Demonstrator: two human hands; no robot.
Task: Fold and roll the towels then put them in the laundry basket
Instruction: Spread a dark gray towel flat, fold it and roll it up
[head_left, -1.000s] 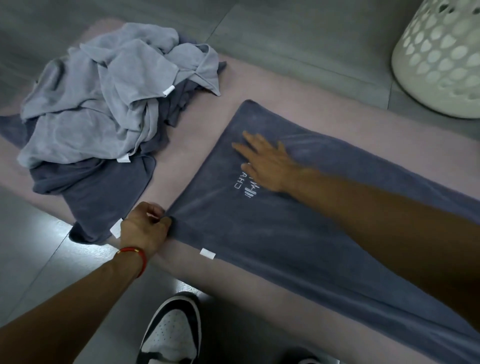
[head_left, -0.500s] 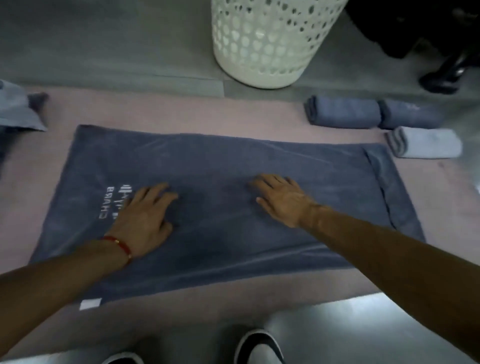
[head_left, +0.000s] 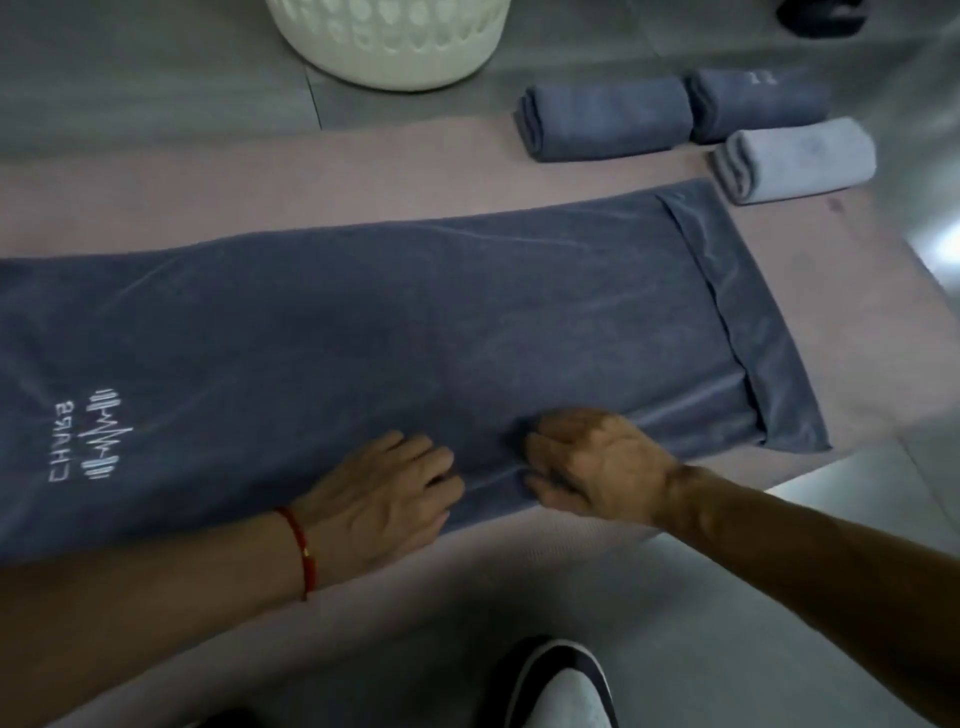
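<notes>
Gripping the near long edge of the dark blue towel (head_left: 363, 332) is the step in hand, and doing it well likely means taking hold at two points level with each other, so the edge lifts straight and lands square on the far edge. The towel lies spread flat on the pink mat (head_left: 156, 197), running from the left edge of the frame to the right of centre, its right end already turned over in a narrow flap and its white logo (head_left: 96, 434) at lower left.

Both hands sit at the near edge, lower centre, close together. The left hand (head_left: 384, 499), a red bracelet (head_left: 301, 545) on its wrist, lies palm down with fingers curled onto the cloth; whether its grip has closed on the edge I cannot tell. The right hand (head_left: 592, 462) has fingers bent and thumb tucked beneath, its grip pinching a small ridge of the towel.

Spreading the hands wider before lifting would probably keep the fold from sagging.

Three rolled towels (head_left: 608, 117) wait at upper right, beside the white laundry basket (head_left: 389, 47) at top centre.
</notes>
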